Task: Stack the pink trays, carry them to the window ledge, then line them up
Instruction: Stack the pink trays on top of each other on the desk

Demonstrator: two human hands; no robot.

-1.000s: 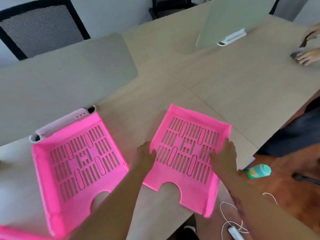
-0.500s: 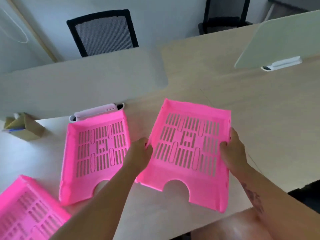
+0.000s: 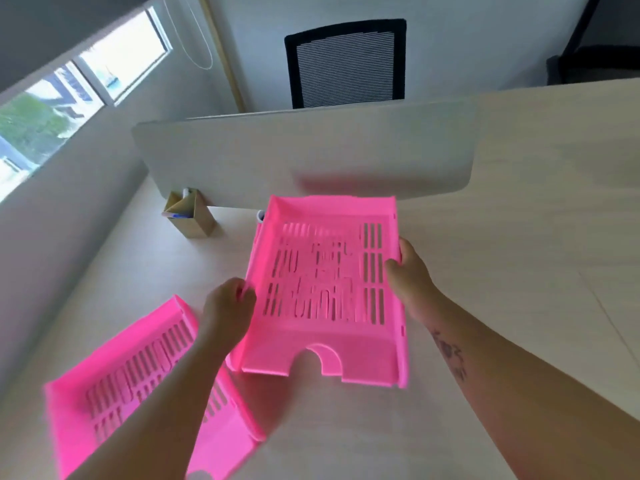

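Observation:
I hold a slotted pink tray (image 3: pixel 332 327) by its two sides: my left hand (image 3: pixel 228 303) grips the left wall, my right hand (image 3: pixel 407 271) the right wall. It sits over a second pink tray, whose left edge (image 3: pixel 258 244) and front corner peek out beneath it; its slots show through the upper one's. Whether the two touch I cannot tell. Another pink tray (image 3: pixel 138 389) lies on the desk at the lower left, partly hidden by my left forearm.
A grey divider panel (image 3: pixel 311 154) stands across the desk behind the trays. A small cardboard pen holder (image 3: pixel 188 216) sits at its left end. A black mesh chair (image 3: pixel 346 64) is beyond. The window (image 3: pixel 69 95) and its ledge run along the left wall.
The tray in my hands has moved left, from beside the second tray to over it. My view has swung left, bringing the window into sight.

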